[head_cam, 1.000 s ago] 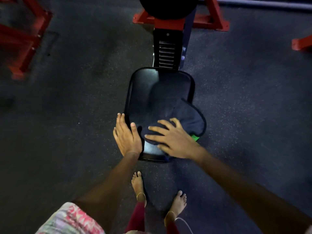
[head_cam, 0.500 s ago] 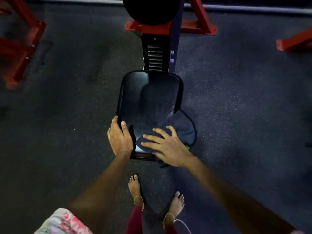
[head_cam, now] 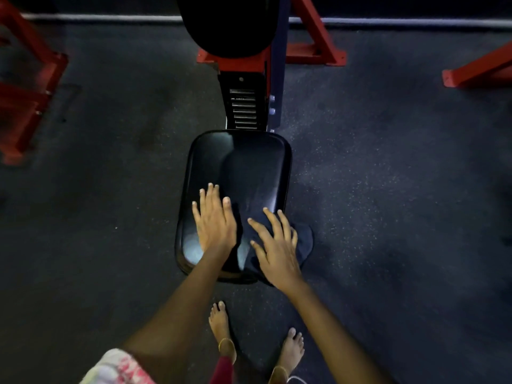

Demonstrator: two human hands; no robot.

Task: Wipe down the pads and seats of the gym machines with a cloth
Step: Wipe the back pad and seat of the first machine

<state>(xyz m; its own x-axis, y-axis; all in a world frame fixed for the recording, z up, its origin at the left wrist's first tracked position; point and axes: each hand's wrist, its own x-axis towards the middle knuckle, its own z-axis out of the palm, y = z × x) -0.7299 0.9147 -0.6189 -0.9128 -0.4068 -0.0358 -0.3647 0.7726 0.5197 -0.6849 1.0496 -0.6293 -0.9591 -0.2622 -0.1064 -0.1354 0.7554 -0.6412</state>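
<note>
On the black seat (head_cam: 249, 167), left hand (head_cam: 214, 220) flat, right hand (head_cam: 277, 248) splayed over the dark cloth (head_cam: 303, 239).

Dark speckled rubber floor (head_cam: 388, 189) spreads out on every side of the fingers. Red steel frame legs (head_cam: 313, 48) stand well beyond the fingertips, with another red frame (head_cam: 25, 101) far out to their left. Two bare feet (head_cam: 221, 328) stand below the wrists, on the floor.
</note>
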